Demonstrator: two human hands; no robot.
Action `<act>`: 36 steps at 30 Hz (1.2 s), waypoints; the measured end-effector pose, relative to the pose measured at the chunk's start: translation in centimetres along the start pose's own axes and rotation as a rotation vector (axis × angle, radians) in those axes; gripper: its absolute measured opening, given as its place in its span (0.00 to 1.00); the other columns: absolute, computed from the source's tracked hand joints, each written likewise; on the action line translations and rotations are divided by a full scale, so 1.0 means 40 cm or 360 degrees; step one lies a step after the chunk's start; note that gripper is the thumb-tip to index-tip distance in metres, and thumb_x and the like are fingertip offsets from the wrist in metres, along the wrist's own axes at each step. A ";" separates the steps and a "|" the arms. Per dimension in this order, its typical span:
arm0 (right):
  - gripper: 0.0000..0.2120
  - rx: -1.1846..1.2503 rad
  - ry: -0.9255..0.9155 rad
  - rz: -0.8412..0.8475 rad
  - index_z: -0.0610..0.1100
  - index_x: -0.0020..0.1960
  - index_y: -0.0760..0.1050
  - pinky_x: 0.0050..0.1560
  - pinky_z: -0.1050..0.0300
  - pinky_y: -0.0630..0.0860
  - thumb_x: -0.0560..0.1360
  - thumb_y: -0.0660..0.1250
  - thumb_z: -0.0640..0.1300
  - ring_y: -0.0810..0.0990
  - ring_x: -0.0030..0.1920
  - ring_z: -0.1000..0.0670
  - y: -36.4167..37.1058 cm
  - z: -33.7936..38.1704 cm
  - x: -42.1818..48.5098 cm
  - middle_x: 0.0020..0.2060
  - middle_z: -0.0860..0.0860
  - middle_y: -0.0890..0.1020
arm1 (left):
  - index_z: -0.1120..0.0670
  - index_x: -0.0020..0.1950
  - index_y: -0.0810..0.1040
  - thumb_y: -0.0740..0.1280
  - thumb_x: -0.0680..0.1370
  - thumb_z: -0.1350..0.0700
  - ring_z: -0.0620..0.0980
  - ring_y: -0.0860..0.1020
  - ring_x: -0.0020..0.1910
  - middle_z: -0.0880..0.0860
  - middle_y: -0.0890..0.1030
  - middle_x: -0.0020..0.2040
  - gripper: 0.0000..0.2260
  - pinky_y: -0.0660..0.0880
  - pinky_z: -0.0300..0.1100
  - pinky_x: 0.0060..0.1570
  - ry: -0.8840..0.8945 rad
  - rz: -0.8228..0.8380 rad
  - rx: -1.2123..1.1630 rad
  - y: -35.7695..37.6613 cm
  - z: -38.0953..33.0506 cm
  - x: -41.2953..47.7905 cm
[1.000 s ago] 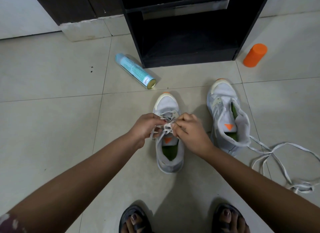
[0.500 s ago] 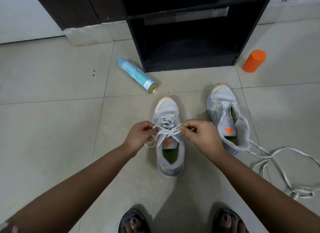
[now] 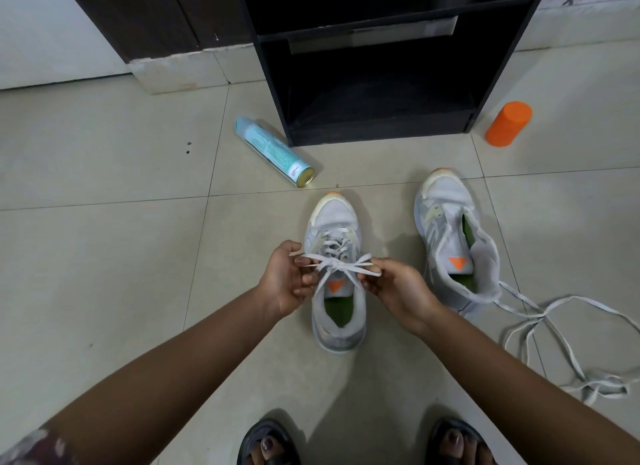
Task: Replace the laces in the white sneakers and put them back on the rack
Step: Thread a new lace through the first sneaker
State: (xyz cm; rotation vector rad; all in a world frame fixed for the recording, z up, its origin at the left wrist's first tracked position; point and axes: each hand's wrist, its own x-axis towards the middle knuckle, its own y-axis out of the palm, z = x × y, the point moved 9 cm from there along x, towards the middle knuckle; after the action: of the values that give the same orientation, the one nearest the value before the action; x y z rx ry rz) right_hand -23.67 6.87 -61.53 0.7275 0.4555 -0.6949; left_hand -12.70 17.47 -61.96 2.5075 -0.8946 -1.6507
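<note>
- Over the tongue of the white and grey mesh sneaker with the orange toe tip (image 3: 334,219), the left hand (image 3: 282,281) pinches one loop of the flat white cloth lace (image 3: 334,264). The right hand (image 3: 398,293) pinches the other loop. Both hands are closed on the lace.
- If one hand pulls harder than the other, I think a loop could slip through the knot and the bow would fall open.
- If a short end gets tugged and not a loop, the knot could come undone too.
- A hard pull upward could lift or tip the sneaker, because nothing holds it down.
- The lace looks thin, flat and soft. It is pulled almost straight between the hands, with a small knot in the middle.
- This sneaker stands on the pale tiled floor (image 3: 104,257), with its toe toward the black wooden rack (image 3: 374,132). It is not on the rack yet.
- The second white sneaker (image 3: 443,201) stands just to the right with its tongue pulled open, and I see no lace across it.
- A long loose white lace (image 3: 599,385) lies tangled on the floor beside that shoe. It may snag when picked up.
</note>
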 end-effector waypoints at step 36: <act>0.34 -0.1750 -0.0417 -0.0184 0.46 0.76 0.52 0.49 0.51 0.77 0.75 0.64 0.39 0.81 0.49 0.42 0.002 0.037 -0.017 0.51 0.44 0.81 | 0.51 0.72 0.57 0.65 0.76 0.62 0.55 0.75 0.64 0.55 0.68 0.71 0.28 0.75 0.50 0.58 0.1010 -0.0329 0.1522 -0.043 -0.056 -0.035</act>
State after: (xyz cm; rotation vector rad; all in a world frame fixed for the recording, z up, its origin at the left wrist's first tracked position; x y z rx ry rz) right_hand -23.87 6.12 -60.10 -0.4230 0.5524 -0.5266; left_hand -10.43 18.89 -60.30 3.4380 -1.5938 -0.2868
